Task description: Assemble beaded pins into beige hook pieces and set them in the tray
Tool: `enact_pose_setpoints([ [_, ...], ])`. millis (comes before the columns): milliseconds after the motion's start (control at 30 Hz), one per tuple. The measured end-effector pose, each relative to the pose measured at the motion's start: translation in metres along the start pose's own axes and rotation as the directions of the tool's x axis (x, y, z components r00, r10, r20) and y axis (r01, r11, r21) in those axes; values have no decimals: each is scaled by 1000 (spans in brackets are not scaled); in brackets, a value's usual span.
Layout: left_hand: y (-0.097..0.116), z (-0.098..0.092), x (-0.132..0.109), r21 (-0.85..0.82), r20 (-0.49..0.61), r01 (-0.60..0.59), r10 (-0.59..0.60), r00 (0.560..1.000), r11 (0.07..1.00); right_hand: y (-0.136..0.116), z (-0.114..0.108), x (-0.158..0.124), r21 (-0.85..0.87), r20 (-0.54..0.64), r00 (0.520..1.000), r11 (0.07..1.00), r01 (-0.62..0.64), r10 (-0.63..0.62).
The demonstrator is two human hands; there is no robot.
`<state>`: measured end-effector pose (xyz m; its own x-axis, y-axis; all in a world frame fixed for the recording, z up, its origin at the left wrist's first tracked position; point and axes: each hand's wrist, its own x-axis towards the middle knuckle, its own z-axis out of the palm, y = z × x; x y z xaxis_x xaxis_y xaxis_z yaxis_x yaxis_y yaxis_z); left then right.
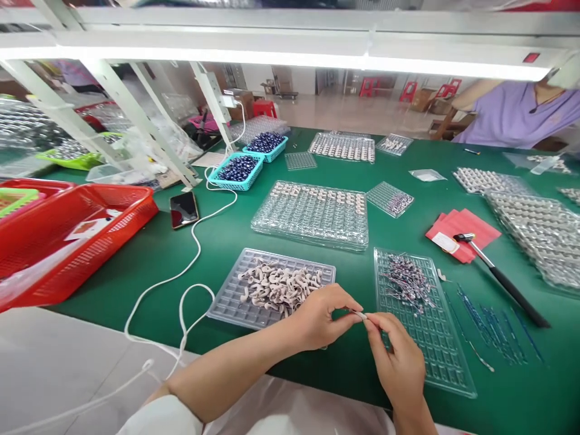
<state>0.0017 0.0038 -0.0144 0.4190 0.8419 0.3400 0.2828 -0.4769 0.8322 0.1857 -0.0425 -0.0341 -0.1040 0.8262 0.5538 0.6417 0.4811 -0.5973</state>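
Both hands meet low in the middle of the view, above the green desk [217, 241]. The left hand [317, 317] and the right hand [399, 359] pinch between them 1 small white piece [361, 315], thumb and forefinger closed on it from each side. The piece is held in the air, just above the gap between 2 clear trays, probably so that both supplies stay within short reach.

The left tray [235, 296] carries a heap of pale curved parts [278, 287], and it sits just beside the left hand. The right tray [435, 344] holds a loose bunch of thin purple-grey parts [408, 281], near the right hand's fingers.

The white piece is thin and long. Its long axis lies almost level, running from left to right between the fingertips, with a slight drop toward the right. Which end is the front I cannot tell, it is too small.

Further back stands a bigger clear tray [312, 214], and a white cable [190, 266] crosses the desk on the left.
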Motion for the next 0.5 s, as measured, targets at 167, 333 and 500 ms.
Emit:
enact_pose_setpoints([
  [167,16,-17,2,58,-25,123,-122,992,991,4,-3,-5,12,46,999,1000,-29,28],
  [333,25,-78,-14,219,-178,295,-259,949,930,3,-12,-9,29,57,994,995,-98,96],
  [500,4,-133,-50,515,-370,521,-372,852,681,1,-20,-11,88,29,1000,996,8,-11],
])
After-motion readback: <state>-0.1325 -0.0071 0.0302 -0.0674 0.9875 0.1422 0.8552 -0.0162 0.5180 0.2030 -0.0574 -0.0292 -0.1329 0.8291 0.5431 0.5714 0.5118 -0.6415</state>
